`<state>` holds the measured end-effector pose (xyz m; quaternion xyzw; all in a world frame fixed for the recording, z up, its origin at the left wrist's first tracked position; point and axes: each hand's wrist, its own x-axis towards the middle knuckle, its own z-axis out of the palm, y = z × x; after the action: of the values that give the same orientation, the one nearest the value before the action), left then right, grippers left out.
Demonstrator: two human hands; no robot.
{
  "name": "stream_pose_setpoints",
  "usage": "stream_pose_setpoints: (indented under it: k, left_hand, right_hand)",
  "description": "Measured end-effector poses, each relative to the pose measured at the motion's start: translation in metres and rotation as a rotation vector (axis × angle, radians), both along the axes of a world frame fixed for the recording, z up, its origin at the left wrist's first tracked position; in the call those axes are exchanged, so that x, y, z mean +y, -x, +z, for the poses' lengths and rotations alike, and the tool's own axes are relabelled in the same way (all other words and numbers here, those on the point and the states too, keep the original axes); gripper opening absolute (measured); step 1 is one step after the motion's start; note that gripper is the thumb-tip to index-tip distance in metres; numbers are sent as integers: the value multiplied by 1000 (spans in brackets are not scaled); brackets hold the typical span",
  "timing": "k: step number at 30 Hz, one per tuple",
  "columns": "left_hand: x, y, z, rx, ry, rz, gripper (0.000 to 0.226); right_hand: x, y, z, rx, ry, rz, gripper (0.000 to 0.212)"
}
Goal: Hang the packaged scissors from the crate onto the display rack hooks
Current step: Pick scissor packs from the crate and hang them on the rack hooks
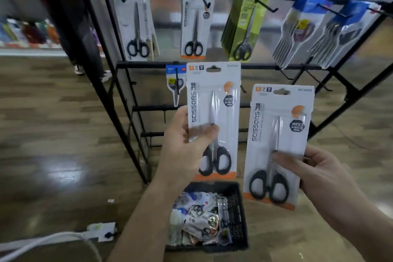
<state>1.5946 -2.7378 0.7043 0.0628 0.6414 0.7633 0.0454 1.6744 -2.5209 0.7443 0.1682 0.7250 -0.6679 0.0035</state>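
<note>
- Where the wood-look floor (42,134) reaches the lower left corner, a white power strip (102,231) lies flat with a white cable (42,242) running off the left edge.
- Display rack (144,64): black metal frame with horizontal bars, standing on the floor.
- Top bar, leftmost hook: white scissors pack (134,21), black handles, hanging straight.
- Second bar, left end: small blue-topped pack (176,83) on a hook, just left of the held pack.
- Left hand (185,147): raised in front of the rack, gripping the left-hand pack (214,112) at mid-height. Thumb lies across the front, fingers are hidden behind the card.
- Left-hand pack: white card reading "SCISSORS", black-handled scissors inside, orange strip at the foot. Held upright, hang-hole at the top level with the second bar, on no hook.
- Top bar, directly above: matching hung pack (195,23) of the same design.
- Crate (236,208): black, perforated walls, on the floor below both hands, holding a loose heap of assorted packs.
- Top bar, centre right: stack of green packs (244,25) on one hook.
- Right-hand pack (278,144): same white design, top leaning slightly right, lower than the other and apart from it, on no hook.
- Second bar, right part: black hooks (284,74) jutting forward.
- Right hand (319,172): pinches the right-hand pack at its right edge, thumb on the front near the scissors pivot, fingers behind.
- Top bar, far right: two fanned bunches of blue-headed packs (297,32).
</note>
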Motion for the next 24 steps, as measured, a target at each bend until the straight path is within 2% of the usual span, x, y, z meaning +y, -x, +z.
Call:
stream_pose_setpoints:
  k: [4,9,14,20,24]
  left_hand:
    - [16,-9,19,-71,73,65,34]
    - [61,-11,33,-84,120,92,38]
    - [83,-15,42,-81,99,159,35]
    - [66,9,61,-90,51,207,33]
    - [40,51,74,-68,63,217,26]
  right_hand:
    - [25,28,-1,5,98,76,19]
    - [65,27,-9,-41,275,38,17]
    - [91,28,10,-63,310,42,18]
    - [75,46,31,-44,323,92,26]
    - [42,63,48,-15,329,49,20]
